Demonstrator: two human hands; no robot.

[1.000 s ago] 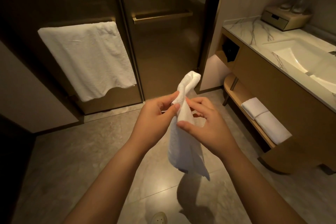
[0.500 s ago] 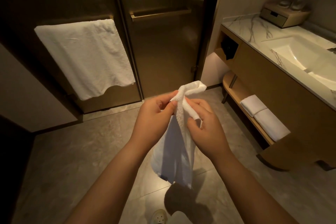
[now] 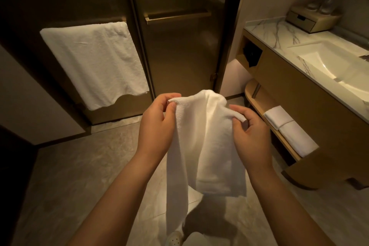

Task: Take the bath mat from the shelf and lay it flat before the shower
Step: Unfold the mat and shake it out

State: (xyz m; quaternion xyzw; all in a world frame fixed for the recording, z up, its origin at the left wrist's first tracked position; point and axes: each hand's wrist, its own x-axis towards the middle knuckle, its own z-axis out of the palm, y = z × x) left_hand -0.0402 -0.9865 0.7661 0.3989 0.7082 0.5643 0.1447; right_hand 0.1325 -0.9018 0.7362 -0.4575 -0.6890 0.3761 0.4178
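The white bath mat (image 3: 207, 146) hangs in the air between my hands, half unfolded, its lower end drooping toward the floor. My left hand (image 3: 157, 126) pinches its upper left corner. My right hand (image 3: 249, 136) grips the upper right edge. The glass shower door (image 3: 179, 50) with its brass handle stands straight ahead, just beyond the mat. The low wooden shelf (image 3: 257, 104) under the vanity is at my right.
A white towel (image 3: 93, 62) hangs on the left glass panel. Two folded white towels (image 3: 289, 128) lie on the shelf. The marble counter with a sink (image 3: 339, 66) and a small box (image 3: 311, 20) is at the right. A white slipper (image 3: 175, 238) shows below.
My hands have moved apart, spreading the bunched mat wider; its top edge now stretches between them instead of being held as a narrow roll.
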